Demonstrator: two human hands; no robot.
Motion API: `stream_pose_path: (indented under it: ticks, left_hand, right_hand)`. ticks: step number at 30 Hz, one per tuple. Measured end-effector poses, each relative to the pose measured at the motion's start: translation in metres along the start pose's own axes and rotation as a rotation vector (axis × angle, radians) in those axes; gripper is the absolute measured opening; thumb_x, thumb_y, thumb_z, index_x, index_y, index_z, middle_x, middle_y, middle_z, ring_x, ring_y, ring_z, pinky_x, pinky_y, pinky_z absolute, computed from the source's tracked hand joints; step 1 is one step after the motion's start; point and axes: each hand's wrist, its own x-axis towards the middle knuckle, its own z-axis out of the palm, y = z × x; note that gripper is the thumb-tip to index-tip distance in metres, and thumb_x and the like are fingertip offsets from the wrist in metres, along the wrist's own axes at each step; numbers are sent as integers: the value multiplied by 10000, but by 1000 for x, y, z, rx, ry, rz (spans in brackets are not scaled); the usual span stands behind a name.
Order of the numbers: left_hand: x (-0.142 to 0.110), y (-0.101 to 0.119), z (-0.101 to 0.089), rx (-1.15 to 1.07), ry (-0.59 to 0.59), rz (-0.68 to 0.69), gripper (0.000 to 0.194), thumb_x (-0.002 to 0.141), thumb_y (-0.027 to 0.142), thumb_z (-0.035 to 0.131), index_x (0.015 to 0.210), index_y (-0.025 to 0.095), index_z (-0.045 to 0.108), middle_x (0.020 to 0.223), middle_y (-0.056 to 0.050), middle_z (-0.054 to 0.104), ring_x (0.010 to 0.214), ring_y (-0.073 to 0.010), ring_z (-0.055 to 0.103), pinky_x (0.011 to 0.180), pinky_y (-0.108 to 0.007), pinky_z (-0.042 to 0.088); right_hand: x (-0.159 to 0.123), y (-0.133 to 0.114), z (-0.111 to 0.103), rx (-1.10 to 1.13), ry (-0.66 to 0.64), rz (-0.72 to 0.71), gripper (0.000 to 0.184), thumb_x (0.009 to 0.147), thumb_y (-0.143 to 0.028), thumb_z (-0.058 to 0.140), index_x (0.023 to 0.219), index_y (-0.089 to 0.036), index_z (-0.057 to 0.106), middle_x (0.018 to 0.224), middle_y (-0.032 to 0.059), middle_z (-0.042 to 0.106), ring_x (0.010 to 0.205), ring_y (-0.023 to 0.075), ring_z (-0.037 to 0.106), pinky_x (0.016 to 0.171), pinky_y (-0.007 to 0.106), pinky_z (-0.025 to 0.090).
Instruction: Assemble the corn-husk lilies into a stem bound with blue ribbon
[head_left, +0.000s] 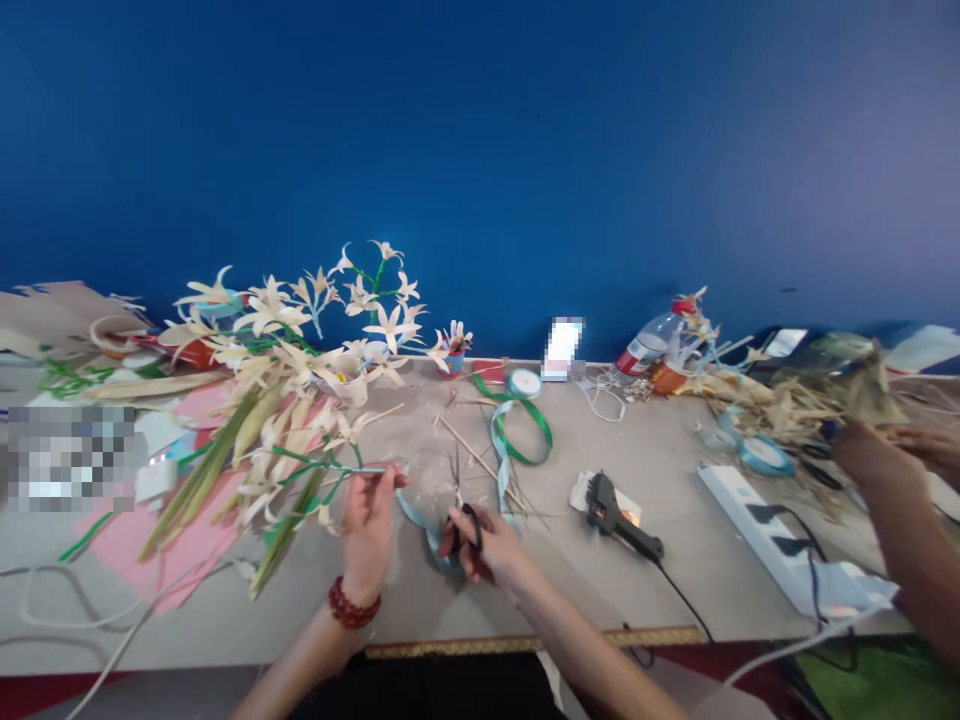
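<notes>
Between the fingertips of my left hand point(369, 520) is the end of a flower stem point(365, 470), partly wrapped in light blue ribbon. Its green branches and cream flowers point(351, 430) spread to the left. My right hand point(491, 548) is closed around the black handles of a pair of scissors point(471, 522), whose blades point away from me. A light blue ribbon point(414, 514) runs from near my left fingers down to beside the scissors. Some of that ribbon is hidden by my right hand.
Cream flowers point(274, 308) and dry husks point(199, 470) crowd the left side. A glue gun point(621, 520) with a cord lies right of my hands, near a white power strip point(765, 540). Green ribbon point(536, 447) loops behind. Another person's hand point(874, 455) works at the far right.
</notes>
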Motion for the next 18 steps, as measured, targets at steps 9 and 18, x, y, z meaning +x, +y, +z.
stream_pose_path:
  ticks: [9, 18]
  left_hand:
    - [10, 24, -39, 62, -34, 166, 187, 842, 365, 645, 907, 190, 634, 830, -30, 659, 715, -165, 630, 730, -305, 530]
    - [48, 38, -86, 100, -13, 283, 194, 795, 338, 690, 891, 173, 655, 860, -62, 687, 726, -175, 676, 742, -308, 553]
  right_hand:
    - [-18, -23, -20, -1044, 296, -332, 295, 817, -436, 642, 656, -200, 570, 748, 35, 631, 672, 187, 586, 570, 264, 294]
    - [1, -14, -1, -1099, 120, -297, 94, 691, -178, 654, 752, -191, 584, 746, 15, 639, 691, 165, 585, 587, 230, 298]
